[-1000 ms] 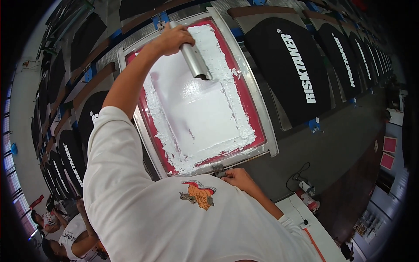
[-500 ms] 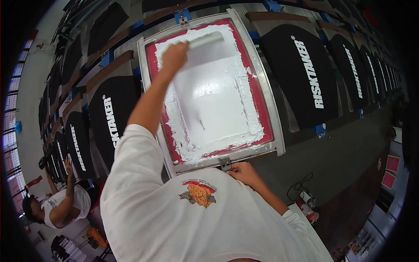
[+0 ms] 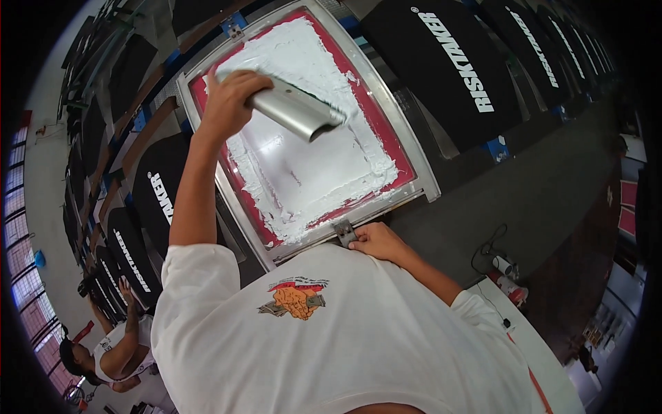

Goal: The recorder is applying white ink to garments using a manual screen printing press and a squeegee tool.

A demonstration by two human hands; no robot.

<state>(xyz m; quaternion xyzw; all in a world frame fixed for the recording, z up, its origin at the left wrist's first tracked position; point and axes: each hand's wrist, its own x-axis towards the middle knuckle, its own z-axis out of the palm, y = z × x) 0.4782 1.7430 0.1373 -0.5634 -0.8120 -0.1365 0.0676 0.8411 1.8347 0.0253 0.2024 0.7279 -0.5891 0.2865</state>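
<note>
A screen-printing frame (image 3: pixel 403 131) with a metal rim lies in front of me. White ink (image 3: pixel 303 48) is smeared thickly over its mesh around a smoother middle, with a red border (image 3: pixel 407 165) along the sides. My left hand (image 3: pixel 233 100) is closed round one end of a silver squeegee (image 3: pixel 293 107). The squeegee slants across the far half of the screen; whether its hidden blade touches the mesh, I cannot tell. At the near edge, the fingers of my right hand (image 3: pixel 376 243) pinch a small metal bracket (image 3: pixel 344 232) on the frame.
Black fabric panels (image 3: pixel 448 83) with white lettering lie on boards in a row to both sides. At lower left, another person (image 3: pixel 124 345) reaches toward the panels. A white table (image 3: pixel 545 372) and a heat tool (image 3: pixel 507 284) with a cord are at lower right.
The squeegee has come from the screen's far end toward its middle and is now tilted, showing its broad silver side. My right hand stays at the bracket. The whole view has shifted.
</note>
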